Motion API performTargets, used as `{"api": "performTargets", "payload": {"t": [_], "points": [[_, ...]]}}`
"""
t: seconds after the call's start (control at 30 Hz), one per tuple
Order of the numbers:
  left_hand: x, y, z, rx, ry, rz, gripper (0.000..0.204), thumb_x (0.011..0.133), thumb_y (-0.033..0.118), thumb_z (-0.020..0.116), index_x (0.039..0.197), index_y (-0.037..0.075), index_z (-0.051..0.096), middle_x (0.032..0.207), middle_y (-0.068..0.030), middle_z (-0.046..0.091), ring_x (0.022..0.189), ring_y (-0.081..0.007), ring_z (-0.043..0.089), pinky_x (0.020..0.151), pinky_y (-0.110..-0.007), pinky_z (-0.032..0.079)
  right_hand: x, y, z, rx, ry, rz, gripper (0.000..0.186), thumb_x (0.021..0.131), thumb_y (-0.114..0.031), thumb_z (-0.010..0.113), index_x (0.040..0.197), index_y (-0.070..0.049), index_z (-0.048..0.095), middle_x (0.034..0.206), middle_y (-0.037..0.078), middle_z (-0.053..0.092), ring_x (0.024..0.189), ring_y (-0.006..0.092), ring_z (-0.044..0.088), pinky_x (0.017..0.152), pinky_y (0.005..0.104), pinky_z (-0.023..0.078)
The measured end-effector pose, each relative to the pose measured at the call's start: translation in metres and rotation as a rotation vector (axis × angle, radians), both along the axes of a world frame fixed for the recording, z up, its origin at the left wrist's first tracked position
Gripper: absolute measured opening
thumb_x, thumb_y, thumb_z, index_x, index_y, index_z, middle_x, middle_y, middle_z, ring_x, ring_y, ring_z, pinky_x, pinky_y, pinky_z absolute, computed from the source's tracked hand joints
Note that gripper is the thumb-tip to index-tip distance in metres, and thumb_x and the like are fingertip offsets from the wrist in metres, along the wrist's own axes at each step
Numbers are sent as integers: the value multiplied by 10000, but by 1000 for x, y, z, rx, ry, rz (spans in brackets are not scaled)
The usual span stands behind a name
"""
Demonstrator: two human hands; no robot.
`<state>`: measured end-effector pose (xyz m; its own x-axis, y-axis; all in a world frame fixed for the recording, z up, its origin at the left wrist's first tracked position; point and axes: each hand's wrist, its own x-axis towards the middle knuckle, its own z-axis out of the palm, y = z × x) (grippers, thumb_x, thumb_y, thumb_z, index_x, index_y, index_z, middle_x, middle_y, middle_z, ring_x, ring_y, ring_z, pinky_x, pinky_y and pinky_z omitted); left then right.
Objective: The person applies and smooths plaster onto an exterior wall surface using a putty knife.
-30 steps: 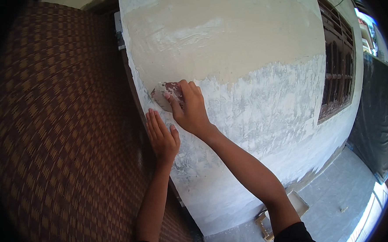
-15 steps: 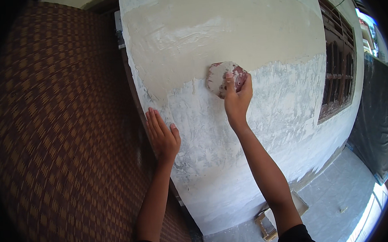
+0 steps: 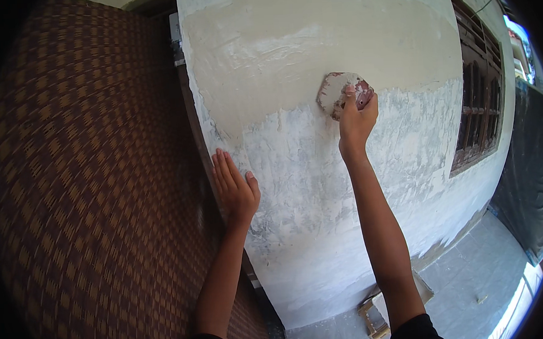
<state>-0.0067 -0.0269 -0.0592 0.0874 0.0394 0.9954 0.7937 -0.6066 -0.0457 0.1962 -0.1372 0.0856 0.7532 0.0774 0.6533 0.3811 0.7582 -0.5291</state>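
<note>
My right hand grips a flat, many-sided reddish spreader crusted with pale putty, thumb on its near face. The spreader is against the wall, at the border between smooth cream putty above and patchy white-grey surface below. My left hand rests flat at the wall's left edge, fingers stretched upward and thumb apart, with nothing in it.
A brown woven mat hangs along the left. A wooden barred window is set in the wall at right, with dark sheeting beyond. Low on the grey floor stands a putty-stained tray, partly behind my right forearm.
My right hand has moved right and slightly up with the spreader. The left hand keeps its place at the wall's edge, while the view has shifted a little.
</note>
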Motion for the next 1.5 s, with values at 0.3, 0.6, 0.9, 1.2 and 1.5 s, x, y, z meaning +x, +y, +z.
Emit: {"api": "performTargets", "payload": {"t": [0.3,0.6,0.9,1.2,1.5], "points": [[-4,4,-2,-5,23,-6,649,1010,256,403,1512,-109,214,1585,-282,225,1475,-447,236,1171,-562,245,-123,50,-24,3,-848,-157,276,883,-181,712,1019,8,563,809,195,557,781,372,528,733,469,415],[1,-1,1,-1,17,7,632,1002,221,403,1512,-107,221,1584,-279,235,1474,-439,246,1170,-557,254,56,4,8,39,189,70,306,954,-207,663,1130,29,580,1052,132,660,918,211,638,824,337,508],[-8,3,-2,29,6,7,629,1015,246,386,1513,-102,222,1590,-279,219,1473,-449,237,1172,-564,239,-88,36,-22,-14,-675,-149,240,891,-143,702,1034,0,571,830,185,572,793,356,541,740,420,414],[-8,5,-1,51,22,45,640,1006,248,383,1507,-117,224,1585,-286,230,1470,-446,248,1172,-554,250,9,20,0,-89,-240,-30,225,918,-153,666,1021,22,571,898,218,661,852,355,624,763,443,475],[6,-5,-10,-9,-53,120,636,1017,226,374,1511,-130,192,1592,-300,190,1484,-448,199,1192,-541,202,125,-23,-57,-19,7,220,287,999,-235,614,1128,17,567,1069,110,636,968,166,590,877,328,476]]}}
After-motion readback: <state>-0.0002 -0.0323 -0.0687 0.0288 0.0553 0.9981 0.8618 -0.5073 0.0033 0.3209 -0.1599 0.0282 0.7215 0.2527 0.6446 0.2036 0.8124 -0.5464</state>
